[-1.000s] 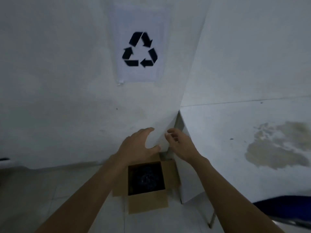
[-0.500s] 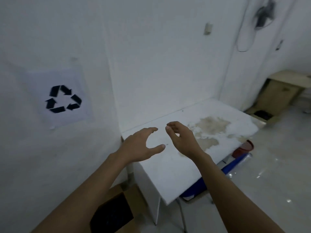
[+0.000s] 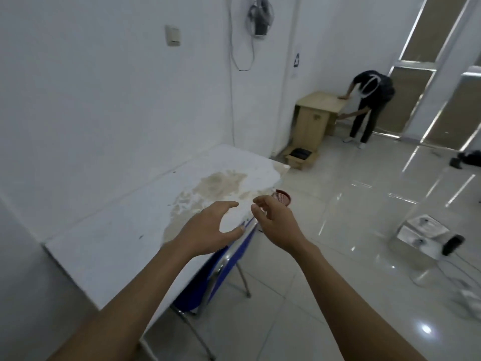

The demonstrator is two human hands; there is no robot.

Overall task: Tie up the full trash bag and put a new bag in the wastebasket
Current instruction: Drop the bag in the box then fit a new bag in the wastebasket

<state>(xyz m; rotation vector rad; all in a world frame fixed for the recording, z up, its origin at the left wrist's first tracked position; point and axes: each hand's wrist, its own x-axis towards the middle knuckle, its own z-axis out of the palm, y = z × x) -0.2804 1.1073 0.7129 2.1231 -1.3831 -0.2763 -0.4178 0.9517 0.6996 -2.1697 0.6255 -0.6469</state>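
- Left hand (image 3: 208, 230): raised above the white table (image 3: 109, 243), fingers spread and curved, holding nothing.
- Right hand (image 3: 276, 225): raised just beside the left, apart from it, fingers loosely curled, holding nothing.
- White table: against the wall, top stained brown toward its far end.
- Blue chair (image 3: 223, 269): tucked under the table's near edge.
- Red container (image 3: 281, 197): on the floor past the table's far corner.
- Cardboard box (image 3: 299, 157): far off by the wall, dark bag inside, at the foot of a wooden cabinet (image 3: 316, 118).
- Another person (image 3: 369, 100): bent over that cabinet.

forearms: bare, no sleeves | hands: left hand (image 3: 208, 227), right hand (image 3: 277, 225) ungloved
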